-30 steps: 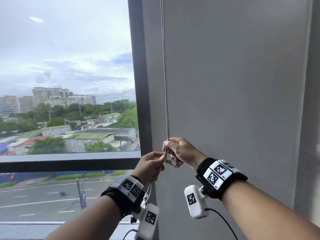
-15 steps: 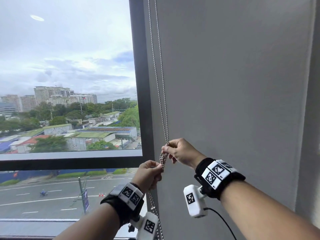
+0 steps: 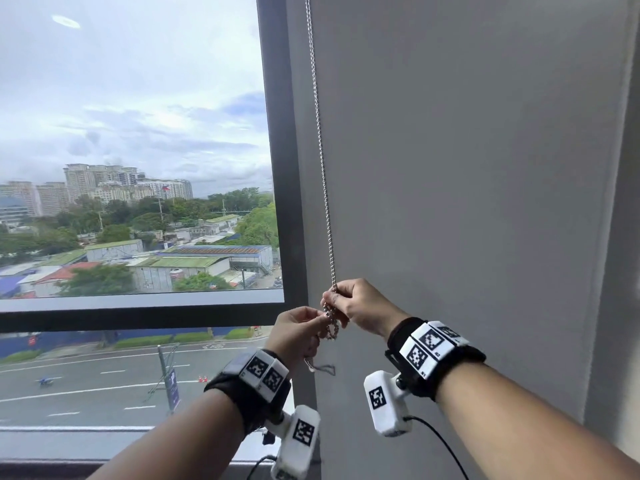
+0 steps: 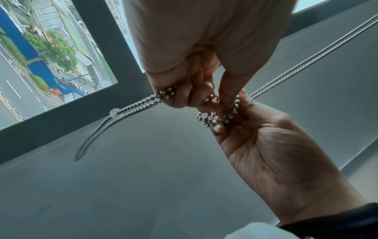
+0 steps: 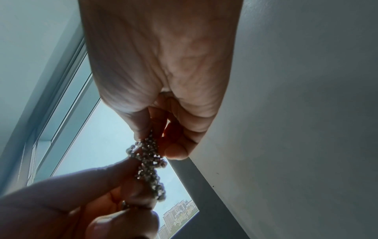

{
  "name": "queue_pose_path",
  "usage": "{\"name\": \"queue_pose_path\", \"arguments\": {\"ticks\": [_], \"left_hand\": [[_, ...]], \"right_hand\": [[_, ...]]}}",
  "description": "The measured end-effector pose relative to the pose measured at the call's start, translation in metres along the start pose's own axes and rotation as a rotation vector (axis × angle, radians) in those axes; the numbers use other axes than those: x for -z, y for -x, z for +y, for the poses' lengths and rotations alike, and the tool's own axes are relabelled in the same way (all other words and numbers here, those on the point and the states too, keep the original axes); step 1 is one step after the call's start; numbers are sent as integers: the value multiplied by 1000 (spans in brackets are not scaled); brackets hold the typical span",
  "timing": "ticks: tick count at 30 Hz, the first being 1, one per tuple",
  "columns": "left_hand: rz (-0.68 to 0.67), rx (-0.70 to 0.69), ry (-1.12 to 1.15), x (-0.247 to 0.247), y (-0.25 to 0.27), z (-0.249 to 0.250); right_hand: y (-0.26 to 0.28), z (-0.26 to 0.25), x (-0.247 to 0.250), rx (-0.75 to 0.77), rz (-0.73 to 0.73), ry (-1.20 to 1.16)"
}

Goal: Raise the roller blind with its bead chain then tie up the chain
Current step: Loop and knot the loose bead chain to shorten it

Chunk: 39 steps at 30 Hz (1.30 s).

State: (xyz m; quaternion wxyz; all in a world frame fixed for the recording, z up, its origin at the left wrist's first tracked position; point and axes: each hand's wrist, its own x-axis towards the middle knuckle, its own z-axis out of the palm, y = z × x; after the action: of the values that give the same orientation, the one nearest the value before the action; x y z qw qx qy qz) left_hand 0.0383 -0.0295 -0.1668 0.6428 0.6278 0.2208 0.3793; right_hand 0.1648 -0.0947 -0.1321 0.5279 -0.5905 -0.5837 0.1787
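Observation:
The metal bead chain [image 3: 322, 161] hangs down the grey wall beside the window frame into both hands. My right hand [image 3: 334, 299] pinches it at the top of a bunched, twisted knot [image 3: 331, 325]. Just to the left and slightly lower, my left hand [image 3: 320, 317] pinches the same bunch, and the loose tail [image 3: 320, 368] dangles under its palm. In the left wrist view the tail [image 4: 139, 103] leaves my curled fingers [image 4: 184, 98] and carries a clear plastic connector [image 4: 115, 112]. From the right wrist, the beads [image 5: 149, 161] are clumped between both hands' fingertips. The blind itself is out of sight.
A dark window frame [image 3: 277, 168] runs upright just left of the chain, with a horizontal bar [image 3: 138, 320] below. The glass [image 3: 131, 133] shows a city and road. A plain grey wall [image 3: 467, 168] fills the right, with a corner edge [image 3: 620, 202].
Half a second ago the two strands hung apart and my left hand was lower. It has risen to the bunch, the strands lie together, and a small loop hangs under the right fingers.

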Motion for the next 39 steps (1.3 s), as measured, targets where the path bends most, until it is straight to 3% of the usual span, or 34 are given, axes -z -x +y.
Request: {"name": "queue_pose_path", "arguments": {"ticks": [10, 14, 18, 23, 29, 39], "left_hand": [[63, 3, -47, 4, 9, -14], [98, 16, -57, 5, 8, -16], [98, -12, -68, 9, 8, -14], [86, -38, -73, 7, 17, -13], [70, -33, -93, 10, 20, -22], [-23, 89, -107, 8, 16, -26]], "right_hand": [[13, 7, 2, -24, -202, -36], [13, -1, -3, 2, -231, 86], [13, -12, -1, 7, -196, 200], [7, -16, 3, -40, -148, 166], [5, -15, 7, -15, -67, -68], [9, -8, 5, -45, -31, -47]]}}
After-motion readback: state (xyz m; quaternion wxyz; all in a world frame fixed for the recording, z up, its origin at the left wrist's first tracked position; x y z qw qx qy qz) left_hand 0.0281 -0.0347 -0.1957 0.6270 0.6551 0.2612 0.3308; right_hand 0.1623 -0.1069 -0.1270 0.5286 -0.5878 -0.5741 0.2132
